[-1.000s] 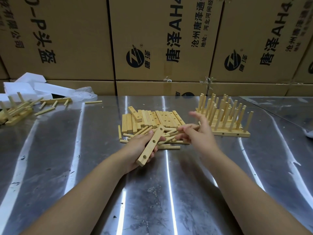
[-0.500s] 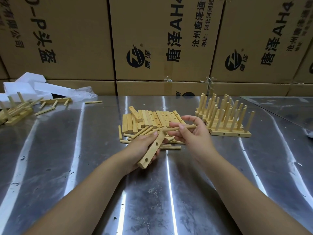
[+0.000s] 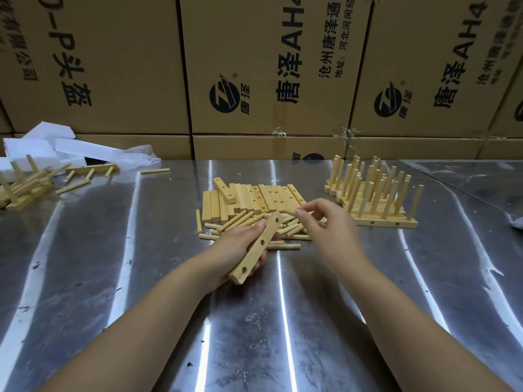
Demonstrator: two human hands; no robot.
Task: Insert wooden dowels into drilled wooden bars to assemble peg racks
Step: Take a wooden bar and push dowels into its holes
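My left hand [image 3: 240, 247] grips a drilled wooden bar [image 3: 256, 248] tilted above the steel table; three empty holes face me. Just right of the bar's far end, my right hand [image 3: 325, 226] hovers over the loose dowels [image 3: 240, 222] with its fingers curled. A short bit of a dowel [image 3: 322, 220] shows between those fingers; the rest is hidden. Behind the dowels lies a row of drilled bars [image 3: 254, 198]. Finished peg racks [image 3: 373, 193] stand at the right.
Cardboard boxes [image 3: 268, 66] wall off the back of the table. At the far left lie more racks [image 3: 22, 185], stray dowels [image 3: 155, 171] and white foam blocks [image 3: 42, 142]. The steel tabletop [image 3: 141, 278] stretches toward me.
The right hand held a dowel level at the bar's far end half a second ago; now it sits slightly right and the dowel is mostly hidden in its fingers. The left hand keeps the bar.
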